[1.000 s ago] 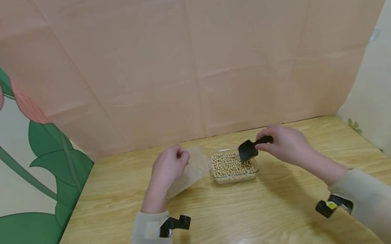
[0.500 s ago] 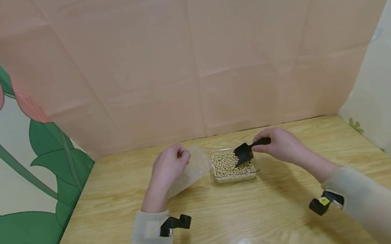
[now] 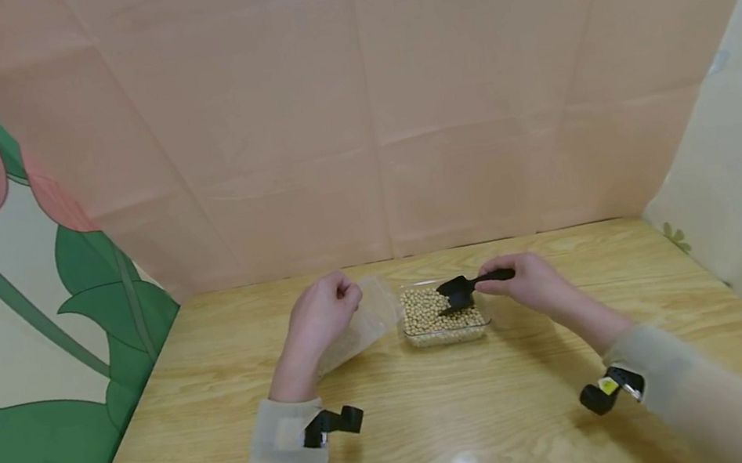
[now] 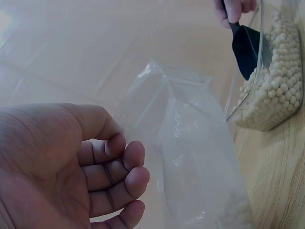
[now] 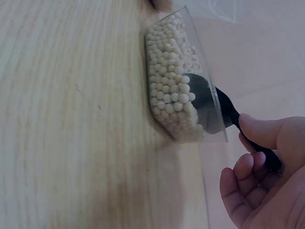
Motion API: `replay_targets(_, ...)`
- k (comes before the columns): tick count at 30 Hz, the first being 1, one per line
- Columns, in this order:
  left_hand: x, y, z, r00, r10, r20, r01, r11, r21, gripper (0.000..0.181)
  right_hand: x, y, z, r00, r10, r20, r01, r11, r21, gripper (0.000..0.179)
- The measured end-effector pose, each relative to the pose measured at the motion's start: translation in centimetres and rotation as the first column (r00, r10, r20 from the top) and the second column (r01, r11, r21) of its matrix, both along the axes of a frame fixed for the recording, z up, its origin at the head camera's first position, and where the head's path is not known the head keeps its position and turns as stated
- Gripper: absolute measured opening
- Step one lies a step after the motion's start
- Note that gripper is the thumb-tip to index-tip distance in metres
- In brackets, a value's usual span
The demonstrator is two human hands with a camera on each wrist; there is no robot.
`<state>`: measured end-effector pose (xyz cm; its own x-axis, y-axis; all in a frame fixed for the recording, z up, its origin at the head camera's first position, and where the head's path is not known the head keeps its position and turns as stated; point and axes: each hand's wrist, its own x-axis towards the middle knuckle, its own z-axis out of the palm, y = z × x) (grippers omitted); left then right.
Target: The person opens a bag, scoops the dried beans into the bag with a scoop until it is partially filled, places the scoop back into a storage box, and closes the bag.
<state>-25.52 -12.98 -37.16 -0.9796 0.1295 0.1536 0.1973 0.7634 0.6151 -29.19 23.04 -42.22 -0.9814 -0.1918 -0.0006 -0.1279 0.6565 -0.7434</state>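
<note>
A clear box point(image 3: 446, 338) on the table is filled with small pale round pieces point(image 3: 421, 310) that look like soybeans. My right hand point(image 3: 524, 285) pinches the handle of a black scoop point(image 3: 457, 295) between thumb and fingers. The scoop's blade is dipped among the pale pieces, its tip partly buried, as the right wrist view also shows. To the left, my left hand point(image 3: 322, 313) pinches the edge of a clear plastic bag point(image 4: 190, 138) between thumb and index finger. The bag's mouth gapes a little toward the box, and some pale pieces point(image 4: 236, 212) lie in its bottom.
The wooden table point(image 3: 425, 414) ends at a pink-covered wall point(image 3: 373, 144) close behind the box. Painted side walls stand at left and right. A black wrist camera point(image 3: 332, 425) is strapped on the left sleeve, another camera point(image 3: 610, 389) on the right.
My right hand has moved left and slightly down, bringing the scoop from over the box's right edge into the pale pieces. The left hand and the bag have stayed in place.
</note>
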Motion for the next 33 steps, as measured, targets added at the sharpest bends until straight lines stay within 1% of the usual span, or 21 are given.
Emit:
replay_targets(7, 0.0, 0.1, 0.0, 1.000, 0.005, -0.003, -0.005, 1.000, 0.000, 0.021, 0.0, -0.6, -1.3, 0.998, -0.036, 0.045, 0.041, 0.991, -0.131, 0.040)
replay_targets(13, 0.0, 0.2, 0.1, 1.000, 0.008, -0.007, -0.008, 1.000, 0.001, 0.021, 0.2, -1.0, -2.2, 0.996, -0.029, 0.081, 0.048, 0.971, -0.233, 0.037)
replay_targets(18, -0.1, 0.2, 0.1, 1.000, 0.011, -0.008, -0.011, 1.000, -0.001, 0.021, 0.2, -1.3, -2.8, 0.996, -0.028, 0.080, 0.050, 0.960, -0.277, 0.039)
replay_targets(23, -0.1, 0.3, 0.1, 1.000, 0.018, -0.005, -0.018, 1.000, 0.001, 0.022, 0.6, -1.4, -2.9, 0.995, -0.032, 0.090, 0.058, 0.949, -0.309, 0.043)
replay_targets(26, 0.0, 0.3, 0.1, 1.000, 0.020, -0.005, -0.020, 1.000, 0.002, 0.021, 0.7, -1.3, -3.1, 0.994, -0.028, 0.104, 0.062, 0.939, -0.339, 0.045)
replay_targets(33, 0.1, 0.4, 0.2, 1.000, 0.017, -0.003, -0.017, 1.000, 0.005, 0.022, 0.4, -0.9, -3.6, 0.989, -0.025, 0.145, 0.078, 0.925, -0.373, 0.049)
